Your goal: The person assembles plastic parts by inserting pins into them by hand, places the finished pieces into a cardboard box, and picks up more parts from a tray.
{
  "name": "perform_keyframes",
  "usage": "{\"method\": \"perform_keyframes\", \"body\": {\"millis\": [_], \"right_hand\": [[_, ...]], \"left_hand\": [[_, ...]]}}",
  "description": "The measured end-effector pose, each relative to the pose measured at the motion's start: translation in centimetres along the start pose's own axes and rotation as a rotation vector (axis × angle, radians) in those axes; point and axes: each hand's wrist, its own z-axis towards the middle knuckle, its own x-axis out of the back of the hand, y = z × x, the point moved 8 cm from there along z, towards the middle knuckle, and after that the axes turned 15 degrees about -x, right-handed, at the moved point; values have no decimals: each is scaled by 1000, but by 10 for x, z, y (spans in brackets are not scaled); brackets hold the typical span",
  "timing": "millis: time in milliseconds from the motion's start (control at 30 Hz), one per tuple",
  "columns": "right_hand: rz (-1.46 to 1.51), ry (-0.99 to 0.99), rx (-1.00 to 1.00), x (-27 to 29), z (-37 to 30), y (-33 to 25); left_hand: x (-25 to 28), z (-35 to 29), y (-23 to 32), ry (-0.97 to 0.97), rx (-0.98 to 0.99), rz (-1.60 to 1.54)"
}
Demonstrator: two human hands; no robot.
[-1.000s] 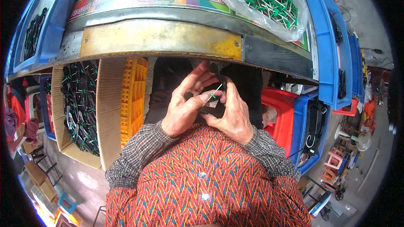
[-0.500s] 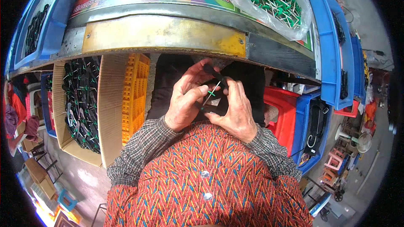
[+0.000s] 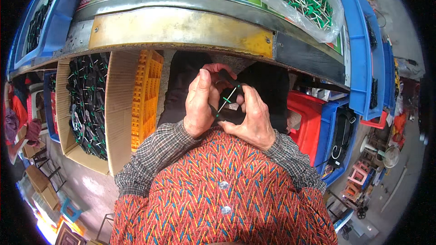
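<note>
Between my hands, above my lap, is a small black plastic assembly [image 3: 229,78] with a thin metal rod and a green disc [image 3: 226,100] partway along it. My right hand [image 3: 254,117] is closed on it, with the index finger near the rod's upper end and the thumb near the lower end. My left hand [image 3: 199,104] curls its fingers around the far side of the black part, its thumb raised off the piece. Fingers partly hide the black part, so its full shape does not show.
A cardboard box [image 3: 121,104] at left holds several similar black pieces; an orange crate [image 3: 146,102] adjoins it. On the bench ahead lies a clear plastic bag [image 3: 334,29] of green-disc metal pins. Blue bins [image 3: 356,45] flank the bench; a red stool [image 3: 305,117] is at right.
My left thumb has lifted from the rod and now points up. The left hand has turned slightly, while the right hand keeps its grip on the piece.
</note>
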Motion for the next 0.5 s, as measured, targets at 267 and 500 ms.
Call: {"method": "perform_keyframes", "body": {"millis": [267,500], "right_hand": [[91,-27,20,-4,-1,-1],[118,-47,51,-6,-2,-5]], "left_hand": [[8,-1,0,-1,22,146],[7,-4,1,16,162,237]]}}
